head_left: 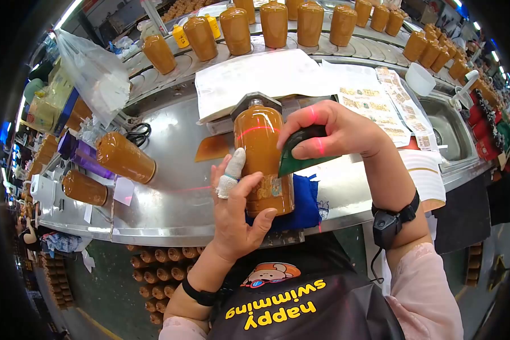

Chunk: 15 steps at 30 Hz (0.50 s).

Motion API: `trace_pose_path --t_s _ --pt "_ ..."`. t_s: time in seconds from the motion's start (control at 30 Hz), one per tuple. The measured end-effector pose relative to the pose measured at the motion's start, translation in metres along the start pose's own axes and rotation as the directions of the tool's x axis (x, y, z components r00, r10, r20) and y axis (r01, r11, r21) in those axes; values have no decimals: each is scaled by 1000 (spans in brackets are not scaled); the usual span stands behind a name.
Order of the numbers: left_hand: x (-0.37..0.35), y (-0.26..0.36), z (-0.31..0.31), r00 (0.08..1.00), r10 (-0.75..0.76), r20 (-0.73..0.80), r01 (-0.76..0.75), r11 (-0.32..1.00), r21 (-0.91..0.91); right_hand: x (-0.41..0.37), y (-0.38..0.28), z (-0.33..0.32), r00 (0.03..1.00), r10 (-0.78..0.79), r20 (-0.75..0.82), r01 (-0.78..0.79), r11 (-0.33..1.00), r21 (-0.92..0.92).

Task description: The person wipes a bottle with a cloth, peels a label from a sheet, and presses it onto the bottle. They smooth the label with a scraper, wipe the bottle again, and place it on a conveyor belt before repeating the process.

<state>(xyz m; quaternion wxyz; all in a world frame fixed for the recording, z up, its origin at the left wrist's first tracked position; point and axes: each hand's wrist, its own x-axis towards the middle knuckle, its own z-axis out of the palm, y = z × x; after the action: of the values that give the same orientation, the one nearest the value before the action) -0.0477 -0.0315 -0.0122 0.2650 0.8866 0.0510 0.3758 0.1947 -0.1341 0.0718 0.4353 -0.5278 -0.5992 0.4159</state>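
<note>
A glossy brown bottle (260,139) lies on the metal bench, its neck in a dark angular holder (256,101) and its base toward me. My left hand (235,212) steadies it from the left, index finger and thumb against its lower part; another finger wears a white wrap. A small decal-like patch (276,187) shows on the lower side of the bottle. My right hand (328,133) is closed on a dark green scraper (306,161), whose edge meets the bottle's right side. Red laser lines cross the bottle and my right hand. Under the bottle's right side is a blue cloth (305,201).
Brown bottles (275,25) line a conveyor behind the bench. Two more bottles (124,157) lie at the left, near black scissors (138,134). Printed decal sheets (374,105) and white paper (260,76) lie behind. A sink (450,127) is set at the right.
</note>
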Motion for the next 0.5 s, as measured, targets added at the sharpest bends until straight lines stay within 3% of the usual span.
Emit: trace_pose_path --t_s 0.13,0.23,0.27,0.3,0.37,0.5 --pt "9 9 -4 996 71 54 -80 982 172 -15 -1 -1 992 -78 -102 53 971 -235" --pt "17 16 0 996 86 35 -87 996 28 -27 2 22 948 -185 -257 88 934 -346" --pt "18 15 0 994 96 44 -95 995 -18 -27 11 31 896 -373 -240 223 848 -481" --pt "17 14 -1 993 105 53 -102 993 -63 -30 8 38 915 -344 -212 218 863 -456" --pt "14 9 -4 997 67 29 -62 988 -140 -28 8 58 889 -424 -174 198 697 -690" --pt "-1 -2 -2 991 -92 -96 68 972 -223 -23 7 75 852 -497 -167 213 619 -756"
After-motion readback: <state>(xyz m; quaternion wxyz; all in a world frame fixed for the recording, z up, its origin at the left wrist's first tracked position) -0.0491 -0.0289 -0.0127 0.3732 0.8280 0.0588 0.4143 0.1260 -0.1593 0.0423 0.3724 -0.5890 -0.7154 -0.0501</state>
